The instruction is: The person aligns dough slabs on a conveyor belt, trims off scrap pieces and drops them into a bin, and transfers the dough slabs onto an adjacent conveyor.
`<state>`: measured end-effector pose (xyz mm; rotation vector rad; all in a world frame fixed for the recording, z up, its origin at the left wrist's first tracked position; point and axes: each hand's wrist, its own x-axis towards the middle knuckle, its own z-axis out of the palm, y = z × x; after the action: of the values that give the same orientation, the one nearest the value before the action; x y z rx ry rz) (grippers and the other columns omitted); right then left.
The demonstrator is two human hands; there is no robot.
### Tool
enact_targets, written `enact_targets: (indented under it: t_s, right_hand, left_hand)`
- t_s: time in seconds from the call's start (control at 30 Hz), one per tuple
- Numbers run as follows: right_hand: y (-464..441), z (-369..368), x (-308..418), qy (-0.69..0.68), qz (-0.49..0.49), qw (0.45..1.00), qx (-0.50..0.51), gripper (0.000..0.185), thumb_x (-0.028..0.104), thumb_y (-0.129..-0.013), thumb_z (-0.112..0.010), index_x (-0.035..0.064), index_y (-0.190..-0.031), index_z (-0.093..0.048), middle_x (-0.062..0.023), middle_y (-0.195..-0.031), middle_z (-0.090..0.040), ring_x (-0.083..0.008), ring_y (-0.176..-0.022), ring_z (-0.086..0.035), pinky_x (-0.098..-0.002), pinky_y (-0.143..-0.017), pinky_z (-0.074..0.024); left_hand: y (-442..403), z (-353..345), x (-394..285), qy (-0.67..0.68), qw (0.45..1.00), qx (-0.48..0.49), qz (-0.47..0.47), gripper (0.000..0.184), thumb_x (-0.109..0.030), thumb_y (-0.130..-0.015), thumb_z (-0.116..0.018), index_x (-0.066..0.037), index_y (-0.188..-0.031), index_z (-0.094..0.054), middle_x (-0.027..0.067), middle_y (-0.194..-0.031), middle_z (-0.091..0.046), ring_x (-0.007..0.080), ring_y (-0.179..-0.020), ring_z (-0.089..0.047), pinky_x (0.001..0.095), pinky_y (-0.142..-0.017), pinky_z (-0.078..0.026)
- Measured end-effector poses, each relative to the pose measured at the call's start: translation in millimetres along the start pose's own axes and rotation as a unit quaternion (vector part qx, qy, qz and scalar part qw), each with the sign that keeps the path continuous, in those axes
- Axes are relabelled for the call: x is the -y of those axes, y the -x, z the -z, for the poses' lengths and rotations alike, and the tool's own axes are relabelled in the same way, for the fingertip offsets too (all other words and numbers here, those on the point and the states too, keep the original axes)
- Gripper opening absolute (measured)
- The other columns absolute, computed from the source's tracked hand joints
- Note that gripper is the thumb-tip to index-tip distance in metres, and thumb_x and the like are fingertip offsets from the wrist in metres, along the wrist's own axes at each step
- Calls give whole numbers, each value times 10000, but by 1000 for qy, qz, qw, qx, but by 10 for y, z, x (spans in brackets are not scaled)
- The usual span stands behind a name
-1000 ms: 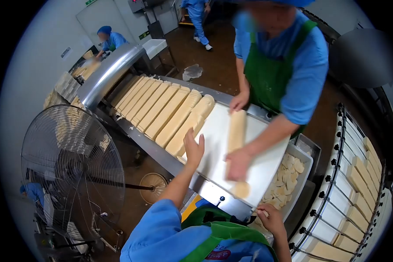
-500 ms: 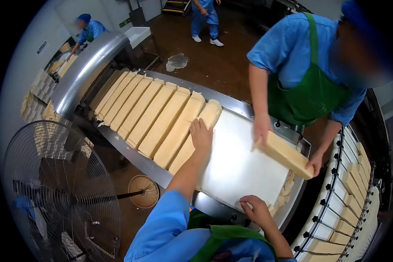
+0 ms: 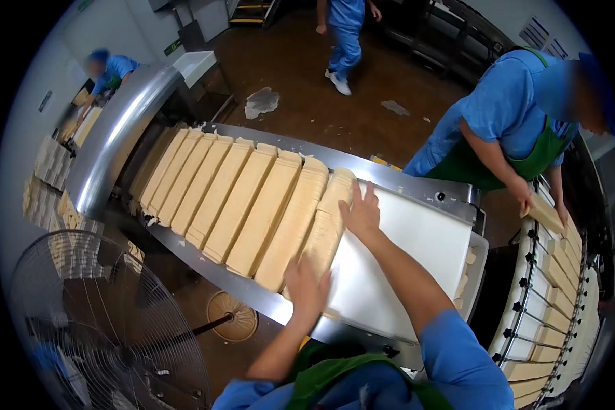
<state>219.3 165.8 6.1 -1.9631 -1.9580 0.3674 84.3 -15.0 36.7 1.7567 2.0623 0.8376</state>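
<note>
Long pale bread loaves (image 3: 262,210) lie side by side across the conveyor, with slice lines showing at several ends. The rightmost sliced loaf (image 3: 329,217) borders a bare stretch of white belt (image 3: 396,263). At its near end, my left hand (image 3: 307,288) rests against the loaf, slightly blurred, thumb apart from the fingers. My right hand (image 3: 362,213) touches the right side of the loaf near its far end, fingers spread. Neither hand is wrapped around the loaf.
A co-worker (image 3: 516,130) at the right holds a loaf (image 3: 545,213) over a slatted rack conveyor (image 3: 536,301). A large fan (image 3: 109,328) stands at lower left. A curved metal hood (image 3: 119,140) covers the far left end. Scraps lie in a bin (image 3: 480,273).
My left hand has drawn back to the loaf's near end, and my right hand has crossed the belt to its far end. The co-worker has carried a loaf to the rack.
</note>
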Motion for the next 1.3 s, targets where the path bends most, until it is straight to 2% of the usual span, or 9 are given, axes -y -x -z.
enact_targets:
  t_s: [0.2,0.57,0.7,0.77,0.87,0.93,1.07,1.13,1.3]
  right_hand:
    - [-382,117,551,19,-116,982,151,673,518,-875,-495,153,-1414,-323,-170,-1541,-73,-392,-1253,-378,-477,-983,-396]
    - [82,622,-490,10,-271,961,60,595,404,-810,-565,42,-1247,-385,-168,-1180,-400,-400,-1033,-543,-471,-870,-471]
    - [512,1180,-1439,25,-340,940,2,773,499,-766,-589,47,-1342,-340,-243,-1391,-275,-437,-1126,-498,-501,-914,-435]
    - [603,1328,-1521,37,-391,918,52,901,562,-728,-612,53,-1402,-300,-229,-1515,-99,-462,-1243,-398,-537,-939,-396]
    - [662,1161,-1699,-2,-387,922,-7,931,537,-714,-645,39,-1413,-284,-195,-1519,-121,-449,-1347,-222,-498,-924,-391]
    - [673,1160,-1701,73,-350,933,-27,885,504,-715,-672,44,-1382,-316,-194,-1523,-115,-410,-1242,-388,-439,-893,-405]
    - [720,1368,-1740,27,-378,925,-10,781,535,-798,-581,82,-1384,-332,-213,-1525,-100,-363,-1246,-398,-428,-910,-398]
    - [684,1231,-1843,43,-380,924,-32,682,496,-868,-497,78,-1382,-335,-224,-1524,-95,-378,-1249,-393,-432,-917,-393]
    - [743,1337,-1856,37,-366,930,-21,609,448,-911,-446,59,-1368,-341,-232,-1521,-96,-446,-1166,-442,-441,-926,-398]
  left_hand:
    - [664,382,219,53,973,119,189,796,-244,-761,-746,83,-1330,-296,329,-1189,-369,466,-1080,-442,470,-941,-390]
    - [492,-87,-107,113,967,212,88,795,-152,-680,-773,92,-1283,-317,307,-1167,-368,469,-1055,-447,449,-937,-415]
    - [555,-403,-545,122,938,319,-63,820,-269,-718,-749,59,-1314,-290,297,-1164,-364,461,-1001,-497,467,-869,-458]
    - [666,-538,-670,57,943,324,-46,850,-341,-748,-715,15,-1343,-223,292,-1168,-366,482,-926,-539,494,-812,-481]
    - [646,-578,-879,-11,939,344,-6,852,-367,-763,-691,-21,-1346,-175,292,-1151,-371,499,-888,-549,514,-791,-486]
    - [622,-560,-888,0,933,359,2,844,-431,-780,-687,-24,-1344,-209,305,-1171,-391,504,-929,-543,509,-820,-484]
    - [102,-617,-910,-132,928,349,8,703,-381,-818,-657,-62,-1364,-349,301,-1342,-357,492,-1052,-526,517,-892,-457]
    - [-232,-742,-1027,-150,956,222,-122,663,-285,-824,-642,-75,-1381,-349,274,-1364,-354,457,-1176,-450,492,-961,-415]
    - [-898,-1422,-1546,-91,924,181,-326,722,-77,-737,-678,-137,-1389,-372,205,-1383,-365,379,-1308,-318,453,-1063,-310]
